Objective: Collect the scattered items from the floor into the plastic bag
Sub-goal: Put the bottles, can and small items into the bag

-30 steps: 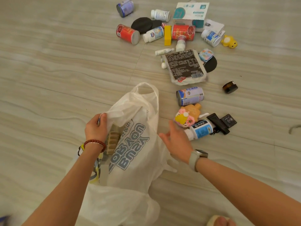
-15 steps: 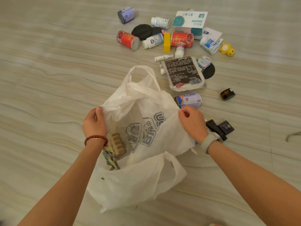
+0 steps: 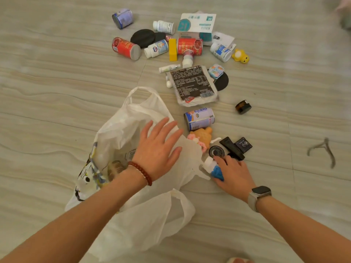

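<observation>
We are keeping the white plastic bag [image 3: 144,215] lying open on the floor [image 3: 57,92] with our left hand [image 3: 158,149] spread flat on it, while our right hand [image 3: 230,174] is curling around a blue-labelled bottle [image 3: 213,168] just beside the bag, near the blue can [image 3: 199,118].

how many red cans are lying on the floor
2. One red can lies at the left of the far pile, beside the black discs. The other red can lies mid-pile, just right of the yellow block. More could be hidden under the clutter.
</observation>
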